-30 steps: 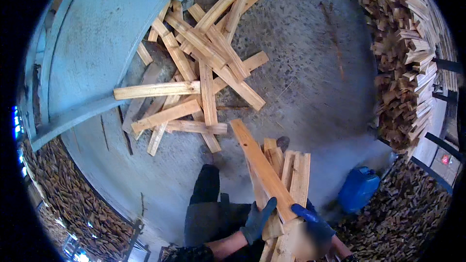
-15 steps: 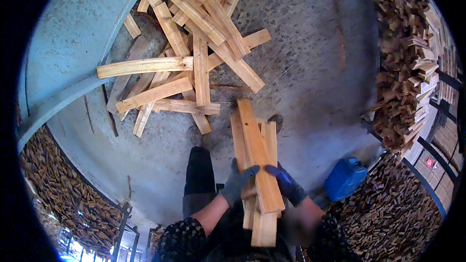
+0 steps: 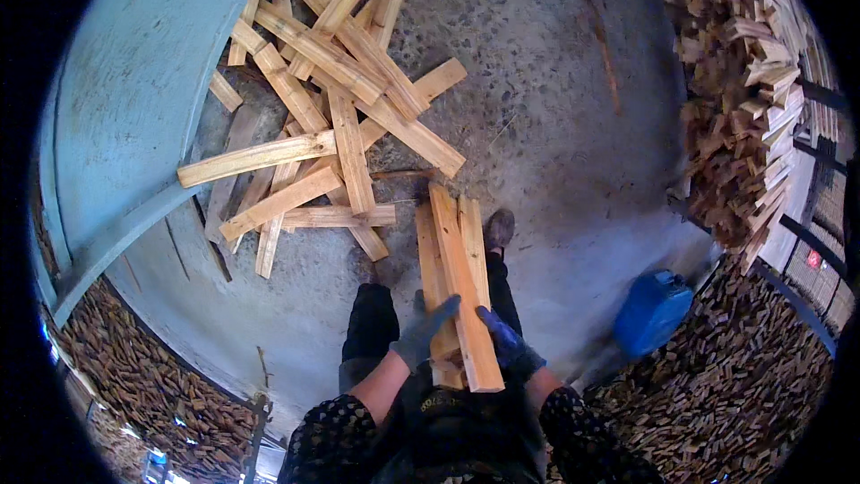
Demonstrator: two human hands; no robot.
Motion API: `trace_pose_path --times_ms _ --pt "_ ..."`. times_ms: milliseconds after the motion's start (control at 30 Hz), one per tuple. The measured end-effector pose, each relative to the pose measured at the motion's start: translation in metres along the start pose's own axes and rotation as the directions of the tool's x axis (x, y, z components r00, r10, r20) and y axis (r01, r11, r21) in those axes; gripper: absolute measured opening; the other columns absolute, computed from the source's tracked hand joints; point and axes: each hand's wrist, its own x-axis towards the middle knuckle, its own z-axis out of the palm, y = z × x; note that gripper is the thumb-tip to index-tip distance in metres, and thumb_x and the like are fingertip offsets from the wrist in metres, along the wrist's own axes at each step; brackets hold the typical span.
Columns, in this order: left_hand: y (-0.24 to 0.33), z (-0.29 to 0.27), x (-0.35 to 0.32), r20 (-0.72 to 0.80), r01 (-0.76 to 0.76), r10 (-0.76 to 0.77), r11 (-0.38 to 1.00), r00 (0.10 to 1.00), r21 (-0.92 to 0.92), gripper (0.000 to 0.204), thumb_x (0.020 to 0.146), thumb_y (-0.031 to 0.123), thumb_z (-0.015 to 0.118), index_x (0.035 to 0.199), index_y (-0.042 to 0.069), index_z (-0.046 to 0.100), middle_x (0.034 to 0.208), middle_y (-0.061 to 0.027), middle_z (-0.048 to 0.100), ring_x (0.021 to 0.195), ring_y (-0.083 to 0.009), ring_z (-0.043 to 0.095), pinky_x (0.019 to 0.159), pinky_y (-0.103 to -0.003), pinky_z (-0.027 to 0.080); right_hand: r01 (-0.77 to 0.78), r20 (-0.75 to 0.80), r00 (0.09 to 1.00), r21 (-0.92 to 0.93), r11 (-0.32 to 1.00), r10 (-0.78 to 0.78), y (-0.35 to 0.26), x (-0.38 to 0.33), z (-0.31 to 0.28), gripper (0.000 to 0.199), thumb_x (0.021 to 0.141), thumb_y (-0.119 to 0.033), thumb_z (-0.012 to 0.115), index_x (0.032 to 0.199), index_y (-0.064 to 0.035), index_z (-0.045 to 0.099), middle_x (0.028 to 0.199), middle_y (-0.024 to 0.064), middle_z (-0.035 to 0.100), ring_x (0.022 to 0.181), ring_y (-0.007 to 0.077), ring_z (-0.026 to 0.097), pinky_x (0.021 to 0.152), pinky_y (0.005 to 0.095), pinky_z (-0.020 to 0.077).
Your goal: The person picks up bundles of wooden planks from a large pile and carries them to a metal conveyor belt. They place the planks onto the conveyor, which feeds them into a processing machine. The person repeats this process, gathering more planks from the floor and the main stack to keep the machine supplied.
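A bundle of several wooden boards is held lengthwise in front of my body. Its top board point(image 3: 464, 296) lies at a slight slant over the others. Under it, one board point(image 3: 433, 255) shows on the left and another point(image 3: 475, 237) on the right. My left hand point(image 3: 423, 333), in a grey glove, grips the bundle's left side with its fingers reaching the top board. On the opposite side my right hand point(image 3: 512, 341), in a bluish-purple glove, presses against the boards. The undersides of the boards and parts of both hands are hidden.
A loose pile of boards point(image 3: 354, 157) lies on the concrete floor ahead to the left, beside a light-blue metal panel point(image 3: 134, 63). A blue jerrycan point(image 3: 652, 312) stands at the right. Stacked wood pieces point(image 3: 730, 108) rise along the right side, more point(image 3: 152, 367) at lower left.
The view has shifted, so the floor pile sits farther left. The bundle's near ends have drawn back toward the top board's end, and the top board slants a little more. Both hands keep hold.
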Motion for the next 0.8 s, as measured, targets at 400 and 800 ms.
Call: trace_pose_path --times_ms 400,800 --pt "0.021 0.012 -0.019 0.109 -0.13 0.097 0.929 0.989 0.346 0.078 0.081 0.034 0.074 0.137 0.002 0.031 0.12 -0.0112 0.052 0.106 -0.0189 0.055 0.089 -0.032 0.049 0.019 0.008 1.0 0.126 0.992 -0.02 0.002 -0.036 0.021 0.054 0.092 -0.039 0.058 0.133 -0.0054 0.048 0.118 0.0101 0.06 0.107 0.018 0.059 0.094 0.033 0.0483" --pt "-0.005 0.028 0.002 0.153 -0.07 0.028 0.958 0.988 0.278 0.078 0.088 0.024 0.069 0.147 0.004 0.022 0.137 -0.0162 0.042 0.122 -0.0254 0.044 0.099 -0.038 0.04 0.425 0.139 0.9 -0.075 0.902 -0.413 0.03 -0.019 -0.07 0.065 0.09 -0.044 0.061 0.136 -0.0028 0.043 0.128 0.0085 0.054 0.107 0.0148 0.055 0.091 0.0277 0.0457"
